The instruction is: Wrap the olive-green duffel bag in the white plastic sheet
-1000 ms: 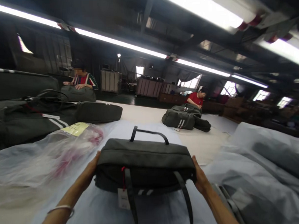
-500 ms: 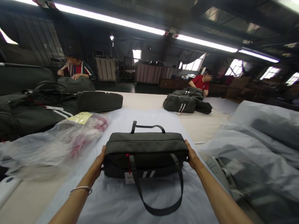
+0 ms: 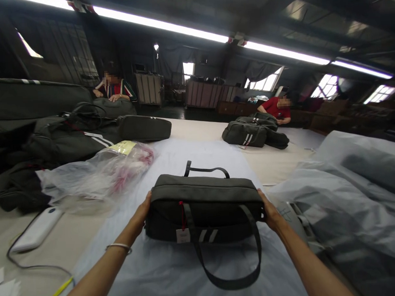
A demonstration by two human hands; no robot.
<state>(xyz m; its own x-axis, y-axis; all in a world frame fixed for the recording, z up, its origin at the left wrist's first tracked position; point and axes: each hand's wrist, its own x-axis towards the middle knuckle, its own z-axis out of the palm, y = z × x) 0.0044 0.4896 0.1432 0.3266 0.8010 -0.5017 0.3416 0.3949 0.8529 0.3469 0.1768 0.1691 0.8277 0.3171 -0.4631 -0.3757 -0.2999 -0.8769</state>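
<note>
A dark olive duffel bag [image 3: 202, 191] sits in front of me on a pale plastic sheet [image 3: 204, 154]. My left hand [image 3: 142, 213] presses against its left end, and my right hand [image 3: 268, 209] grips the right end; most fingers of both are hidden behind the bag's ends. One handle [image 3: 234, 282] hangs forward over the front, the other stands up behind the top. A white paper tag [image 3: 183, 236] on a red cord dangles at the front, beside two white stripes.
Clear plastic bags [image 3: 100, 174] and more dark bags [image 3: 144, 127] lie on the left. A white device [image 3: 37, 229] with a cable lies at near left. Plastic-wrapped bags [image 3: 359, 193] are heaped at right. Two people work across the table, one by stacked bags [image 3: 249, 132].
My view has turned slightly left, so the scene sits further right; the white device's cable and papers now show. Both hands stay on the duffel bag's ends.
</note>
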